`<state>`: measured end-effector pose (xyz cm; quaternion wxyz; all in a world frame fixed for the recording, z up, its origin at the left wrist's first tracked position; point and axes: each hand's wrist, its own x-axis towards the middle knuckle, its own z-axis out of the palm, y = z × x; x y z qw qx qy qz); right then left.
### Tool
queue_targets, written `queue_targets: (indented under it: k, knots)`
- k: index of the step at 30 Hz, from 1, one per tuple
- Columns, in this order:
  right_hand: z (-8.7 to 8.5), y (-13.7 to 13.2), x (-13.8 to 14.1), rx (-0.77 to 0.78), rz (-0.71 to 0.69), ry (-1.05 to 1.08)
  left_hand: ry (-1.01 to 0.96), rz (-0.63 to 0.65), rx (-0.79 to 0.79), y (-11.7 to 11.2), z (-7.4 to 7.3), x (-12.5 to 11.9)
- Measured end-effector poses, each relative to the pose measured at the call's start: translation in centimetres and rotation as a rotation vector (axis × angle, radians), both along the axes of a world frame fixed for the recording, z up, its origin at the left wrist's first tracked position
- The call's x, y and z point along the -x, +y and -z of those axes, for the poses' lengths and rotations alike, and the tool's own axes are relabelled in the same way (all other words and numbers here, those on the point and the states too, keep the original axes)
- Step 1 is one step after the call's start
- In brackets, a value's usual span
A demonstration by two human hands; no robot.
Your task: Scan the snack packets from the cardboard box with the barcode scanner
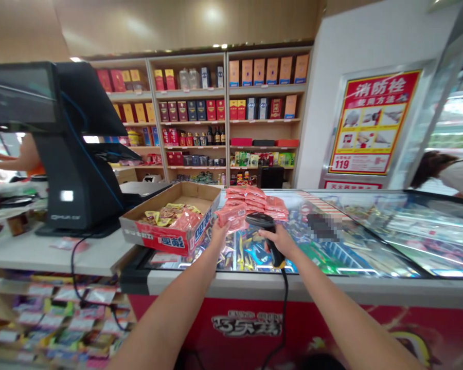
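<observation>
My left hand (218,232) grips a stack of red snack packets (231,213) and holds it up above the glass lid of a chest freezer (370,246). My right hand (280,240) is wrapped round the handle of a black barcode scanner (263,222), whose head points at the held packets. The scanner's cable (284,308) hangs down the freezer's front. More red packets (260,201) lie piled on the glass just behind the held ones. A cardboard box (170,231) with yellow and red snack packs sits to the left of my left hand.
A black till with its screen (65,149) stands on the counter at left. Shelves of boxed goods and bottles (216,113) line the back wall. A red fire notice (374,123) hangs at right. Another person (451,172) is at the far right, and an arm (11,156) at far left.
</observation>
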<state>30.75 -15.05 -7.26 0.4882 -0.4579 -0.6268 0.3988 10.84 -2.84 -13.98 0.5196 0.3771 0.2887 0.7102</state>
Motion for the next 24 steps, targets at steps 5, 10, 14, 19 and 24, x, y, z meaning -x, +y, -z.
queue_targets:
  k: [5,10,14,19,24]
  knots:
    - [-0.4,0.3,0.3,0.029,0.017,0.023,-0.004,0.008,0.023,-0.1,0.1,-0.1]
    - [-0.4,0.4,0.4,0.058,0.007,0.067,-0.013,0.008,0.029,-0.1,0.1,-0.1]
    - [-0.1,0.7,0.0,0.087,0.016,0.138,-0.022,0.022,0.054,-0.5,-0.2,-0.1]
    - [0.2,0.6,-3.3,0.006,0.089,0.370,-0.044,0.010,0.127,-1.4,-1.2,-0.7]
    - [0.8,0.5,-7.7,-0.049,0.224,0.555,-0.006,0.156,0.248,-1.5,-4.0,-4.9]
